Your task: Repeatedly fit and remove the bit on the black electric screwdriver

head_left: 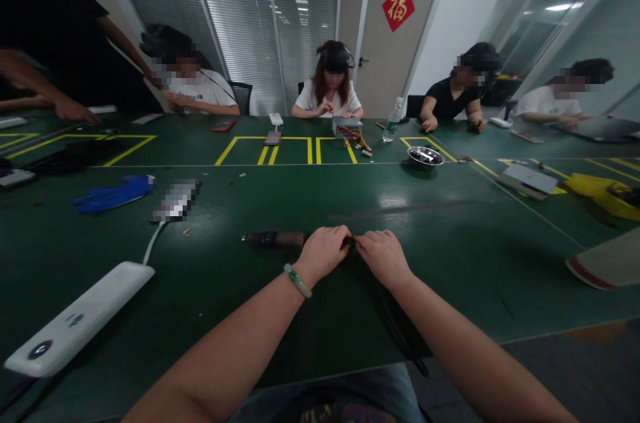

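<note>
On the green table lies a long dark corded hand tool (280, 239), with a black front part, a brownish body and a small metal tip pointing left. Its exact kind does not show. My left hand (325, 253), with a green bangle at the wrist, is closed over its rear part. My right hand (384, 256) meets the left one there, fingers pinched at the tool's dark rear end; what exactly they grip is hidden. A black cable (395, 326) runs from beneath my right hand to the table's near edge.
To the left are a white power strip (83, 319), a pixelated phone-like device (176, 200) and a blue glove (115, 195). Farther off stand a metal bowl (425, 157), a bottle (393, 121) and a grey box with wires (347, 123). Several people work around the table.
</note>
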`<control>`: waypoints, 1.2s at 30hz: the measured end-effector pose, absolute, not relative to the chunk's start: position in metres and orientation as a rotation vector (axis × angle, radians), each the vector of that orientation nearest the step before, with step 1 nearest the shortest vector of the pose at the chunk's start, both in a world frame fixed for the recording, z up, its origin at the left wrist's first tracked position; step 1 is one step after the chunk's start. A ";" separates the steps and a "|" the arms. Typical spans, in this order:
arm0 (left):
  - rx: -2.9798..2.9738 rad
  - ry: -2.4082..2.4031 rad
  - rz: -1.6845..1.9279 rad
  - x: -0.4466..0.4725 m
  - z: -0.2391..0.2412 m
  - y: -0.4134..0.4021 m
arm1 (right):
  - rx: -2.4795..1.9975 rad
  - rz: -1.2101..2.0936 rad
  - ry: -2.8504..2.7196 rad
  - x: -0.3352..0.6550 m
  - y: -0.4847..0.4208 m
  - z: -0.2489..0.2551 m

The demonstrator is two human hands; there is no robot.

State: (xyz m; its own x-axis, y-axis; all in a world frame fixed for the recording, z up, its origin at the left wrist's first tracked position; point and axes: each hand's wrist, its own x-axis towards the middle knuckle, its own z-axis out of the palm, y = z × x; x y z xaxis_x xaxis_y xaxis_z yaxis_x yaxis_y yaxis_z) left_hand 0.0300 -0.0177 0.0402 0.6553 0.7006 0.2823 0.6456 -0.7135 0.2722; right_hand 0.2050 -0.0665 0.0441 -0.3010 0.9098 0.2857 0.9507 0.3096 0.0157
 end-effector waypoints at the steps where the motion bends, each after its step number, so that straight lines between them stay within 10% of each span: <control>1: 2.717 1.116 0.562 0.030 0.041 -0.018 | -1.693 -0.281 -2.368 0.205 -0.065 0.044; 22: 2.772 0.984 0.782 0.021 0.057 -0.029 | -1.645 -0.329 -2.466 0.216 -0.044 0.036; 36: 2.733 0.915 0.611 0.017 0.044 -0.026 | -2.617 -0.145 -1.356 0.463 -0.188 0.007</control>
